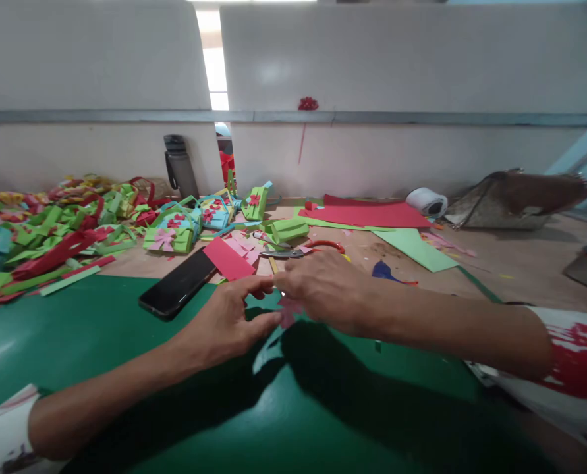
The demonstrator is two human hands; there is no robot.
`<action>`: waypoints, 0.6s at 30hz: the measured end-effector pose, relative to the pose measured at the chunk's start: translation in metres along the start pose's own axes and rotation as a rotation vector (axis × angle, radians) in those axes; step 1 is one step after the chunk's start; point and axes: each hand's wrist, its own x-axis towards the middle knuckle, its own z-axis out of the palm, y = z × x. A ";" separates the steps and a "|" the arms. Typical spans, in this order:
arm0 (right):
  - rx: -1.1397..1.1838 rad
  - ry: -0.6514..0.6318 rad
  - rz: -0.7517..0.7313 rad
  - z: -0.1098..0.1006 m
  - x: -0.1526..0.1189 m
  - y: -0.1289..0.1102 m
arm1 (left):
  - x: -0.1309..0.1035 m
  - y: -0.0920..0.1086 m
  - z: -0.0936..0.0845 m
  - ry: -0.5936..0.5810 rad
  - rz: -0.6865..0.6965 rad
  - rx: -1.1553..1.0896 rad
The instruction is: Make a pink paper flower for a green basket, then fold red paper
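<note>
My left hand (pixel 228 313) is over the green table surface, its thumb and curled fingertips closing on the edge of a small pink paper flower (pixel 289 313). Just above the flower is my right hand (pixel 323 289), fingers folded together around a thin yellowish stick (pixel 273 264). The stick's lower part is mostly hidden by the fingers. The fingertips of both hands nearly meet. Behind them lie scissors (pixel 325 246) with orange-red handles, a red paper rectangle (pixel 229 259) and pink paper pieces (pixel 244 247). A black phone (pixel 178 284) rests left of these.
Small paper bags (pixel 172 227) with flowers stand at the back left, beside a heap of coloured paper strips (pixel 60 237). A grey bottle (pixel 180 168) stands by the white panel. Red sheets (pixel 367 212), a white roll (pixel 426 202) and a handbag (pixel 510 199) lie back right.
</note>
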 end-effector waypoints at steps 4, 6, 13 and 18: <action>-0.335 0.051 -0.256 -0.007 0.005 -0.016 | 0.006 0.013 0.003 -0.039 -0.063 -0.234; -0.315 0.090 -0.330 -0.004 0.009 -0.019 | 0.009 0.015 0.005 -0.031 -0.095 -0.312; -0.082 0.337 -0.261 -0.007 -0.006 -0.008 | 0.009 0.013 0.009 -0.041 -0.230 -0.544; 0.725 0.603 0.152 0.016 -0.031 0.017 | 0.008 0.008 0.016 -0.089 -0.386 -0.969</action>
